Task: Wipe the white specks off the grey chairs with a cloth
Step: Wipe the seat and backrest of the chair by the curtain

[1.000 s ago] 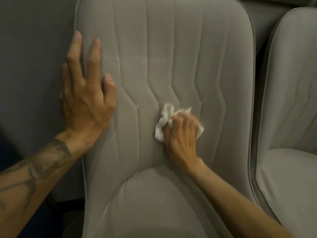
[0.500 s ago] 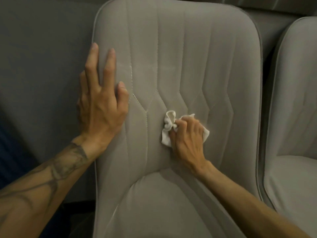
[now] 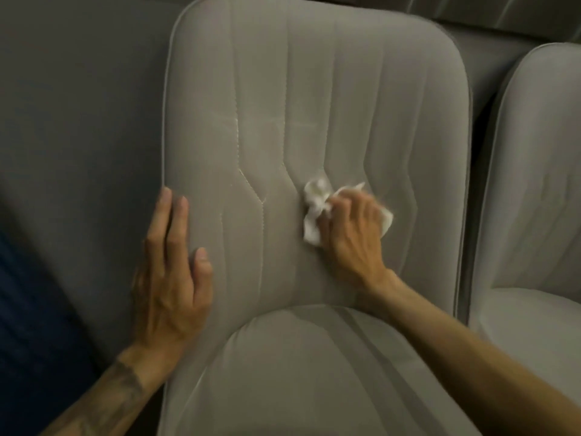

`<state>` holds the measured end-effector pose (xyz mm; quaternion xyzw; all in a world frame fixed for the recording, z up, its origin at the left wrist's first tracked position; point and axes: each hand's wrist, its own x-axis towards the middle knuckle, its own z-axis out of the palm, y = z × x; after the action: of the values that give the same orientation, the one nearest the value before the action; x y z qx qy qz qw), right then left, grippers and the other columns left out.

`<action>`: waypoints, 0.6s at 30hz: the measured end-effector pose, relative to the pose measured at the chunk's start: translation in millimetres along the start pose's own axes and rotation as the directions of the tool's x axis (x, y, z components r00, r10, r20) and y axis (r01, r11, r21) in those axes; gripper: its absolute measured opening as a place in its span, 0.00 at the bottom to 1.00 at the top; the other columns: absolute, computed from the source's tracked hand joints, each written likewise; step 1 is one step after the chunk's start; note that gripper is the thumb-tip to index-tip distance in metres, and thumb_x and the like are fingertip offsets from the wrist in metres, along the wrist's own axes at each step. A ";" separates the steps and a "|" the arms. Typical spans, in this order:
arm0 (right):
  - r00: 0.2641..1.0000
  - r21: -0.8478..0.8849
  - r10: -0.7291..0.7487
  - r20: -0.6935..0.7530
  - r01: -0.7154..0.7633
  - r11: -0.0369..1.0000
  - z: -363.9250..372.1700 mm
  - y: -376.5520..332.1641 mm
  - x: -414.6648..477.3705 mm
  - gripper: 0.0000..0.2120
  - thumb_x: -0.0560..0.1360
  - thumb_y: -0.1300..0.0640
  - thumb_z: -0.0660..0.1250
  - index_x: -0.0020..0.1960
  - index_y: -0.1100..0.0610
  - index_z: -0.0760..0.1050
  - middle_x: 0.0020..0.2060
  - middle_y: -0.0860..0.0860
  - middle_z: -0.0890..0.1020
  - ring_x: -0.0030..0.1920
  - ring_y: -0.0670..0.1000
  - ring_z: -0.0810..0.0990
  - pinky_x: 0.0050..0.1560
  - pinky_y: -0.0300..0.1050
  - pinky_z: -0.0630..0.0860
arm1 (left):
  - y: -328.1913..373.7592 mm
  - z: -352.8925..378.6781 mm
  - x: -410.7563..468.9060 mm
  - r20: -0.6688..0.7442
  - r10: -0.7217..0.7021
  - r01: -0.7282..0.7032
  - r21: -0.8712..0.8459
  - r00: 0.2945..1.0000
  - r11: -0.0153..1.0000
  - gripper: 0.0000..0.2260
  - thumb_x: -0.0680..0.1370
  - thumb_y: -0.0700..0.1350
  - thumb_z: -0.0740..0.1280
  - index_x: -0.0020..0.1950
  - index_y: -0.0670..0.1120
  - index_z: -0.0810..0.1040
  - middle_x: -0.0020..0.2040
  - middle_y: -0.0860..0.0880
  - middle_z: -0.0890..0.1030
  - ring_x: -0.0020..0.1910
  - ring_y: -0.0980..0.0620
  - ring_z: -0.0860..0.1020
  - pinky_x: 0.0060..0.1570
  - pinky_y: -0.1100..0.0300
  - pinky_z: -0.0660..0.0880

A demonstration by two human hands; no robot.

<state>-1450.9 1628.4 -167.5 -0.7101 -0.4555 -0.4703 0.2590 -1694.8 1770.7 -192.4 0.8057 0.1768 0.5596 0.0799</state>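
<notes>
A grey upholstered chair (image 3: 314, 89) with stitched vertical seams fills the view. Whitish marks (image 3: 239, 127) run along the left seam and across the upper backrest. My right hand (image 3: 349, 234) grips a crumpled white cloth (image 3: 314, 209) and presses it against the lower middle of the backrest. My left hand (image 3: 171, 278) lies flat with straight fingers on the chair's lower left edge, by the seat junction. Most of the cloth is hidden under my right hand.
A second grey chair (image 3: 534, 215) stands close on the right, a narrow dark gap between the two. A grey wall (image 3: 78, 121) runs behind on the left. Something dark blue (image 3: 28, 325) sits at the lower left.
My left hand has slid down the chair's left edge from the upper backrest to near the seat. My right hand keeps the cloth at the backrest's middle. The view has shifted, showing more seat.
</notes>
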 end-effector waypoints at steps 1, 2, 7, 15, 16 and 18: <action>0.994 0.003 0.089 -0.067 -0.089 0.996 2.8 4.1 12.1 0.09 0.83 0.48 0.56 0.55 0.54 0.67 0.54 0.54 0.70 0.49 0.57 0.70 0.52 0.51 0.64 | -1.2 0.6 -1.3 0.000 -0.003 0.003 0.010 1.000 1.000 0.27 0.85 0.47 0.55 0.85 0.45 0.56 0.86 0.51 0.52 0.83 0.54 0.57 0.75 0.49 0.69; 0.977 0.025 0.176 -0.122 -0.174 0.984 4.7 2.8 17.1 0.10 0.83 0.48 0.56 0.55 0.54 0.67 0.55 0.54 0.70 0.50 0.57 0.69 0.53 0.51 0.64 | -1.3 1.0 -2.0 0.001 -0.004 0.004 0.017 1.000 1.000 0.28 0.85 0.46 0.55 0.85 0.46 0.56 0.86 0.52 0.52 0.83 0.55 0.57 0.73 0.45 0.71; 0.989 0.085 0.124 0.074 -0.130 0.988 19.0 -47.7 -72.4 0.08 0.81 0.52 0.59 0.57 0.55 0.67 0.54 0.56 0.70 0.48 0.59 0.72 0.53 0.53 0.65 | -1.5 1.5 -2.2 -0.002 -0.001 0.001 0.043 1.000 0.999 0.28 0.84 0.45 0.55 0.85 0.45 0.55 0.86 0.49 0.53 0.83 0.53 0.57 0.75 0.50 0.68; 0.992 0.114 0.129 0.013 -0.129 0.985 16.2 -25.6 -40.5 0.07 0.81 0.52 0.60 0.55 0.55 0.67 0.53 0.55 0.70 0.48 0.55 0.69 0.54 0.49 0.64 | -1.7 3.0 -2.4 0.011 0.005 -0.005 0.041 1.000 0.999 0.28 0.85 0.45 0.55 0.85 0.45 0.56 0.86 0.48 0.53 0.83 0.49 0.60 0.69 0.41 0.75; 0.987 0.119 0.162 0.003 -0.162 0.980 19.4 -35.4 -46.6 0.07 0.81 0.53 0.61 0.54 0.55 0.67 0.53 0.55 0.70 0.48 0.56 0.69 0.53 0.50 0.64 | -1.1 3.4 -3.0 0.011 0.004 -0.005 0.040 1.000 0.999 0.28 0.85 0.45 0.55 0.85 0.45 0.56 0.86 0.47 0.54 0.83 0.48 0.60 0.70 0.41 0.75; 0.994 0.136 0.048 0.097 -0.061 0.989 23.9 -53.6 -68.6 0.06 0.80 0.54 0.61 0.53 0.55 0.67 0.51 0.56 0.70 0.46 0.57 0.70 0.51 0.52 0.65 | -0.6 2.6 -3.2 0.009 0.001 -0.002 0.041 1.000 0.999 0.27 0.84 0.44 0.56 0.85 0.43 0.57 0.85 0.46 0.54 0.83 0.48 0.60 0.70 0.40 0.74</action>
<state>-1498.1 1643.9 -242.8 -0.7240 -0.4790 -0.3962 0.2989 -1693.5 1770.2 -196.3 0.8098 0.1872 0.5523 0.0640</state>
